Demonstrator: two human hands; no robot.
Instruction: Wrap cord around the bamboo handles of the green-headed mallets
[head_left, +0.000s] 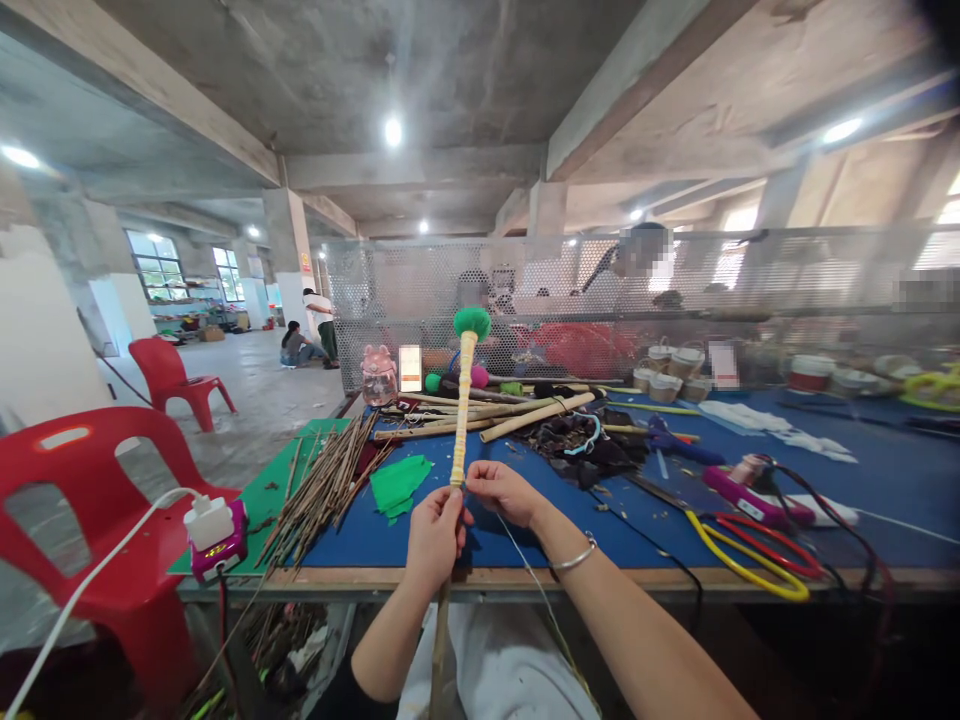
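A stick wrapped in pale yellow strips (463,410) stands nearly upright in front of me, topped by a fuzzy green ball (472,324). My left hand (435,535) is closed around the stick just below the wrapping; its bare brown lower end runs down toward my lap. Close beside it, my right hand (502,490) is closed in a pinch against the bottom of the wrapping. From under that hand a thin pale cord (536,570) trails over the table edge. Its fingertips hide the exact grip. A piece of green cloth (401,485) lies left of the stick.
Thin twigs (322,485) lie at left; thicker sticks (540,415) lie behind. To the right are a yellow-and-red-handled tool (750,560) and a purple power strip (757,497). Red chairs (97,470) stand left. A mesh screen (420,280) rises behind, with people beyond.
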